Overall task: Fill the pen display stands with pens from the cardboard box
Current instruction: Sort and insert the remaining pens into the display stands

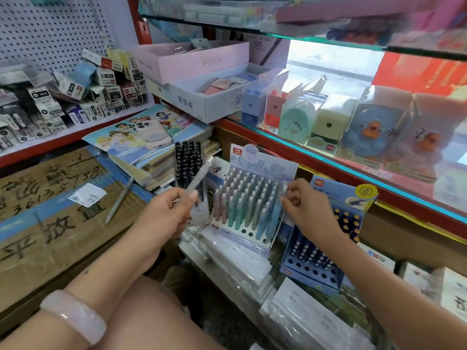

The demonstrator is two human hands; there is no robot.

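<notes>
Left hand (pixel 168 213): grip pinching one pale pen (pixel 199 176), tip angled up, in front of a rack of black pens (pixel 188 161). Right hand (pixel 307 207): grip curled at the right edge of the pastel stand (pixel 249 208), fingertips among its pens, several front holes bare. Blue stand (pixel 319 256) just right, partly filled. Loose pen (pixel 118 202) lies on the cardboard box (pixel 50 198), left. Phone (pixel 151 133) on books behind.
</notes>
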